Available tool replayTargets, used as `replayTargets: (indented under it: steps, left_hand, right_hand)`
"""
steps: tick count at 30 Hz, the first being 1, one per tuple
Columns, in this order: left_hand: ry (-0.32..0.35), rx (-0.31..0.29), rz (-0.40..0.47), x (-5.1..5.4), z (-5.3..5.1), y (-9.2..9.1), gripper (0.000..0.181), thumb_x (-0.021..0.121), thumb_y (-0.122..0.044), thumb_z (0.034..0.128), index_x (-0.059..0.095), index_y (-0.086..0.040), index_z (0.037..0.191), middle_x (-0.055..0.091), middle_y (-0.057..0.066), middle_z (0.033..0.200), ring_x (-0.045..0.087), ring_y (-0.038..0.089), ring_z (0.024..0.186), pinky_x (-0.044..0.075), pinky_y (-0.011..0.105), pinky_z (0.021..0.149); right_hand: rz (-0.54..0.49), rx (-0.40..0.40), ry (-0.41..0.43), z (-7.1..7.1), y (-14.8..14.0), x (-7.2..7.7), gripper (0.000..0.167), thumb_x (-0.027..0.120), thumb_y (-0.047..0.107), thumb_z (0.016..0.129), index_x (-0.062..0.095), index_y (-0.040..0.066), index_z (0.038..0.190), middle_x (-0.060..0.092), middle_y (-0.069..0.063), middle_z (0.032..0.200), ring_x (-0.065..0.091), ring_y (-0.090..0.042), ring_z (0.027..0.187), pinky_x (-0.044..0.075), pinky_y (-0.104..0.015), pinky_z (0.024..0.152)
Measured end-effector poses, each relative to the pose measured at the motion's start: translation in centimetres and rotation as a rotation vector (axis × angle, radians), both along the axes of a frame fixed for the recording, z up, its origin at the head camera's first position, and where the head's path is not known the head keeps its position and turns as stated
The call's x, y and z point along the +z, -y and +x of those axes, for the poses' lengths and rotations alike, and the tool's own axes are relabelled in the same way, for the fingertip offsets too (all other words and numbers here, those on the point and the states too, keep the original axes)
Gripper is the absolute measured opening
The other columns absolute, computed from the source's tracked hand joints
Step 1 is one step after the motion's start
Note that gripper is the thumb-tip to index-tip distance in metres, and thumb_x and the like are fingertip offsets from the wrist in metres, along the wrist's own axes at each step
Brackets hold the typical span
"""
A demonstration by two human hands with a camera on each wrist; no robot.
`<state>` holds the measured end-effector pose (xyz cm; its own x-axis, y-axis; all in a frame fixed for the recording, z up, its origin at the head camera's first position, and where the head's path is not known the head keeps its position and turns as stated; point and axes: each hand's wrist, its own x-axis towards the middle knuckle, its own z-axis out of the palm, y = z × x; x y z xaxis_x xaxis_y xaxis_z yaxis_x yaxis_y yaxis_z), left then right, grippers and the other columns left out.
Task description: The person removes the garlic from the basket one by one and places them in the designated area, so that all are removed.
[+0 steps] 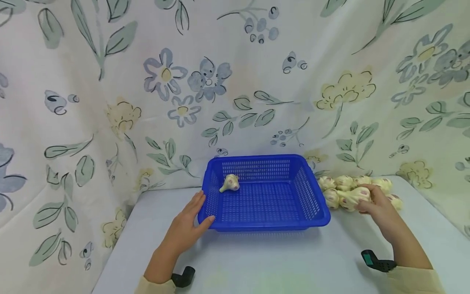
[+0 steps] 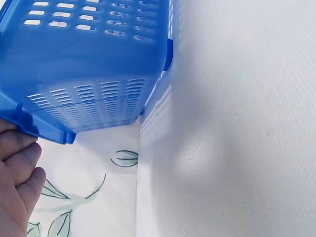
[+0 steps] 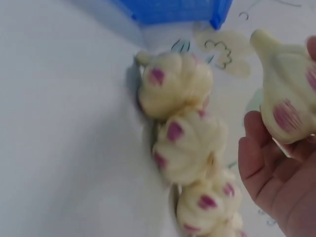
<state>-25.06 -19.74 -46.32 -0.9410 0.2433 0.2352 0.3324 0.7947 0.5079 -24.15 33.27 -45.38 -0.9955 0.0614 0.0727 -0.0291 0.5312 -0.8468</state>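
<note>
A blue plastic basket [image 1: 264,224] with slotted walls stands on the table. One garlic bulb [image 1: 230,182] lies inside it, near the left wall. My left hand [image 1: 186,226] rests against the basket's left rim, fingers fairly straight and the thumb at the front corner. In the left wrist view, the fingers [image 2: 22,158] touch the underside of the rim. My right hand [image 1: 382,210] grips a garlic bulb [image 3: 289,94] by its round body, held above the row. Several other garlic bulbs [image 3: 190,145], white with purple patches, lie in rows right of the basket.
A white table surface [image 1: 257,265] lies under everything. Behind it hangs a floral cloth [image 1: 235,102], which also runs along the left and right sides. The garlic rows [image 1: 344,182] sit close to the basket's right wall. Each wrist wears a black camera mount [image 1: 378,261].
</note>
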Motion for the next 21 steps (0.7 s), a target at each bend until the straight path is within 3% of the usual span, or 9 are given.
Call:
replayTargets:
  steps: [4,7,11,18,21]
  left_hand:
    - [0.001,-0.001,0.000,0.0,0.0,0.1,0.076,0.057,-0.054,0.0943,0.033,-0.014,0.155,0.025,0.001,0.163,0.026,0.026,0.150,0.031,0.054,0.115]
    - [0.003,0.000,0.006,0.0,0.1,0.2,0.076,0.059,-0.052,0.0943,0.034,-0.013,0.154,0.027,0.003,0.163,0.026,0.026,0.150,0.032,0.055,0.115]
    - [0.003,-0.006,0.015,-0.1,0.1,0.2,0.076,0.058,-0.053,0.0942,0.034,-0.013,0.154,0.027,0.002,0.163,0.026,0.026,0.150,0.031,0.054,0.115]
    - [0.006,-0.014,0.022,0.0,0.0,0.2,0.080,0.053,-0.061,0.0935,0.033,-0.014,0.155,0.025,0.000,0.163,0.025,0.026,0.150,0.031,0.054,0.115]
    - [0.014,-0.011,0.023,0.1,0.0,0.1,0.080,0.053,-0.062,0.0931,0.033,-0.015,0.155,0.026,0.001,0.163,0.026,0.026,0.150,0.031,0.054,0.115]
  right_hand:
    - [0.071,0.011,0.117,0.9,-0.8,-0.5,0.068,0.062,0.024,0.095,0.025,-0.005,0.145,0.026,-0.033,0.151,0.042,-0.037,0.128,0.051,-0.050,0.086]
    - [0.143,0.022,0.171,1.3,-1.1,-0.7,0.082,0.069,0.032,0.091,0.024,-0.004,0.149,0.024,-0.037,0.151,0.029,-0.059,0.130,0.046,-0.067,0.084]
    - [0.245,0.030,0.178,1.6,-1.0,-1.1,0.087,0.076,0.041,0.084,0.033,0.002,0.150,0.038,-0.034,0.145,0.040,-0.055,0.124,0.051,-0.060,0.076]
    - [0.305,0.098,0.105,1.4,-0.6,-2.2,0.085,0.080,0.041,0.080,0.042,0.003,0.147,0.043,-0.031,0.145,0.048,-0.053,0.120,0.052,-0.062,0.078]
    - [0.326,0.107,0.090,1.3,-0.3,-2.6,0.085,0.081,0.040,0.080,0.043,0.004,0.147,0.044,-0.031,0.144,0.053,-0.051,0.116,0.054,-0.056,0.078]
